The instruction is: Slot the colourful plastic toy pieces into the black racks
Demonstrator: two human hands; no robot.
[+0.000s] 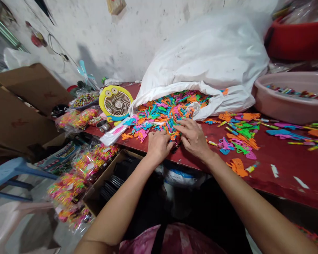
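Note:
A large white sack (209,60) lies on its side on the red table, its mouth facing me. Many small plastic toy pieces (172,106) in orange, blue, pink and green spill from it to the table edge. My left hand (160,144) is at the front of this heap, fingers curled in; what they hold is hidden. Close on its right, my right hand (194,137) rests against the heap with bent fingers apart, touching pieces. Something small and dark, too unclear to name, shows between the hands at the edge.
Loose toy pieces (242,132) lie on the red table (283,160) at right, near a pink basin (288,106). A yellow fan (115,102) and metal cup (103,126) stand left. Below are an open carton (95,199), bagged toys (69,188) and a blue stool (12,171).

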